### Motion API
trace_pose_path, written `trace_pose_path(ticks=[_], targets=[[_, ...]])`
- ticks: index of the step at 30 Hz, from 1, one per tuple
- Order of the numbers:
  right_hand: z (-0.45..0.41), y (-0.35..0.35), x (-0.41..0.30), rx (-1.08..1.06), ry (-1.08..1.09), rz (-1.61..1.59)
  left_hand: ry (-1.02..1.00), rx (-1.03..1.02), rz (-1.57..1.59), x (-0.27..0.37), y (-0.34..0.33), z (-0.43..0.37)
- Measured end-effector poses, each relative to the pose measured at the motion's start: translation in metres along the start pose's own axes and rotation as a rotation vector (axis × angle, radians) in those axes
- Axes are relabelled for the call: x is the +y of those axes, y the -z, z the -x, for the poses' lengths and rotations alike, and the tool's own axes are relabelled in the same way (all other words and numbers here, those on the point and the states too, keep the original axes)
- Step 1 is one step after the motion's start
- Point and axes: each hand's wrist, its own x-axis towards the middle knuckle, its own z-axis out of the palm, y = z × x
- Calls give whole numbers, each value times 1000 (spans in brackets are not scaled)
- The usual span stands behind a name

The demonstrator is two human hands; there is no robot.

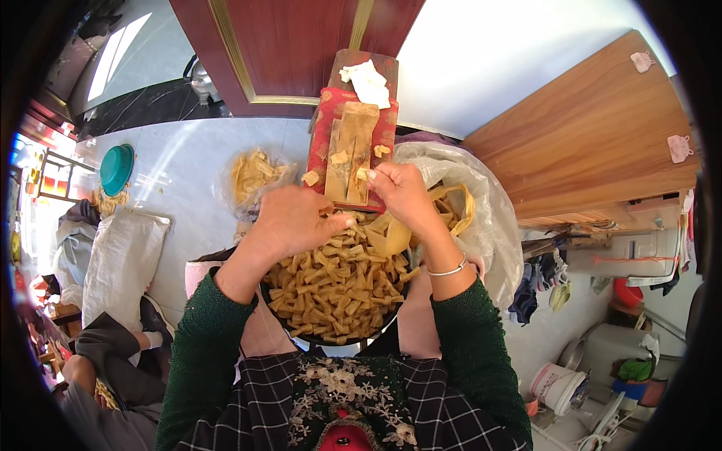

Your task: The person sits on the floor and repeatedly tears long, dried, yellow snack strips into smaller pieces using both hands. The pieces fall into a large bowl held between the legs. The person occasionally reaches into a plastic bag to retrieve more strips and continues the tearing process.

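My right hand (399, 190) pinches a short yellowish piece (362, 174) between thumb and fingers, over the front of a pale wooden block (359, 127). Lower and to the left, my left hand (290, 219) hovers above a heap of small tan knotted or bundled pieces (338, 282). Its thumb points right, and whether it grips anything is hidden. The heap fills a dark round container between my knees. A flat yellow strip (392, 237) lies under my right wrist, by the heap. Small loose scraps (339, 158) rest on and beside the block.
The block sits on a narrow bench with red patterned cloth (329, 107) and a crumpled white cloth (366, 79). A large translucent plastic bag (491, 225) stands right; a smaller bag of yellow pieces (254, 175) lies left. Another person's leg (113, 344) and a white sack (121, 265) are farther left.
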Motion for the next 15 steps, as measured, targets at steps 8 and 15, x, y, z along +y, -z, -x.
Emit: trace_pose_path(ticks=[8,15], targets=[[27,-26,-41,-506,-410,-1166,220,216,1591,26,-32,0],[35,-8,-51,-598,-390,-1154,-26,524,2049,2,19,1]])
